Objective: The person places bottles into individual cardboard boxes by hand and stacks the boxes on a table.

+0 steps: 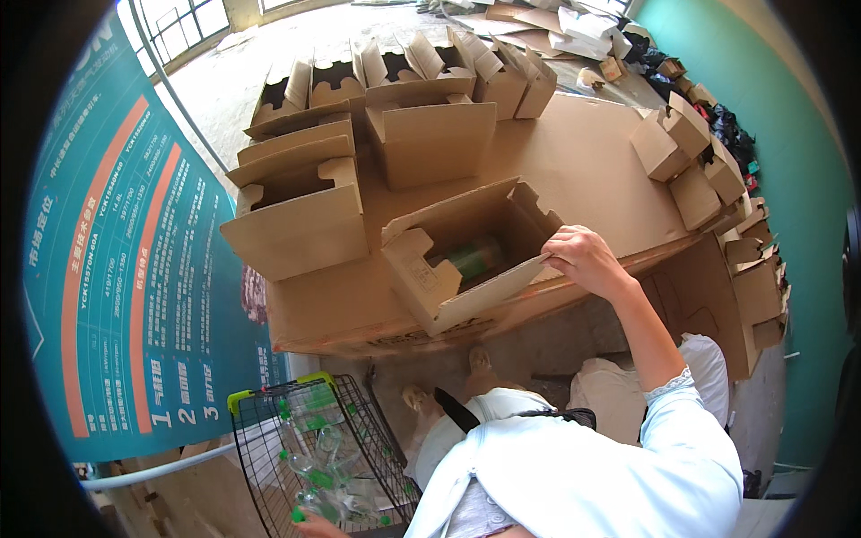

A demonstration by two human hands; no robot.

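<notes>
My right hand [578, 255] pinches the near right edge of an open brown cardboard box [484, 300] at the table's near side. Inside that box lies what looks like a clear bottle with a green tint [475, 256], partly in shadow. Low on the left, my left hand [318, 526] is at a black wire basket [240, 453] with yellow-green corners. Its fingers close by the green cap of a clear plastic bottle [298, 515]; the lower edge cuts off the rest of the hand. Several clear bottles with green caps [327, 448] fill the basket.
More open cardboard boxes [430, 143] stand at the back and left of the cardboard-covered table [574, 161]. Small boxes [686, 152] are piled at the right, beside a green wall [780, 134]. A large teal banner [117, 269] stands close on the left.
</notes>
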